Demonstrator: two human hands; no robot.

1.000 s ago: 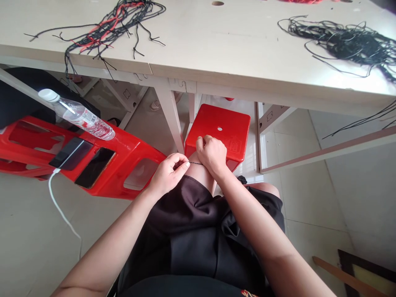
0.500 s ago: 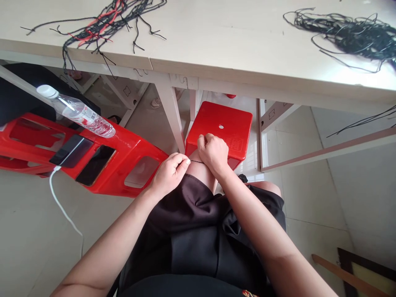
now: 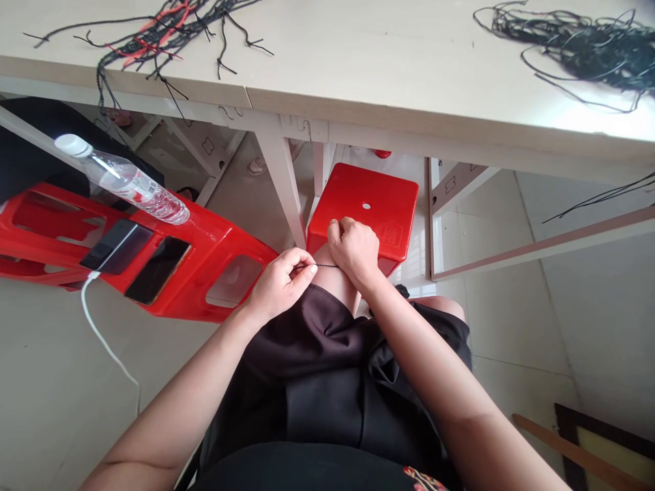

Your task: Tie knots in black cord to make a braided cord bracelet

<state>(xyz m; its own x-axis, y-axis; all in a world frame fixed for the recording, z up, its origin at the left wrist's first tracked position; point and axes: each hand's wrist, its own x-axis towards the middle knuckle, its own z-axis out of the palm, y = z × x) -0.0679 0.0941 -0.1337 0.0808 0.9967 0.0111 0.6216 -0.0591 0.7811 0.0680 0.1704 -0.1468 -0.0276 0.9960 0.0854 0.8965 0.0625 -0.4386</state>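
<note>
A thin black twisted cord (image 3: pixel 325 265) runs taut between my two hands, just over my bare knee. Thumb and forefinger of my left hand (image 3: pixel 287 281) pinch one end of it. My right hand (image 3: pixel 355 251) is curled into a fist at the other end, its knuckles up; the part of the cord inside that fist is hidden. Beyond the fist stands a red plastic stool (image 3: pixel 366 194) with a small hole in its seat.
On the table (image 3: pixel 368 61) lie a bundle of black and red cords (image 3: pixel 168 34) and a tangle of black cord (image 3: pixel 588 51). At left, another red stool (image 3: pixel 205 239) bears a water bottle (image 3: pixel 136 184), a phone (image 3: pixel 157 271) and a dark device (image 3: pixel 117 247) with a white cable (image 3: pixel 97 327).
My left thumb and fingers have parted slightly, showing a bit of cord between them. My right fist stays almost in place. The view has shifted a little.
</note>
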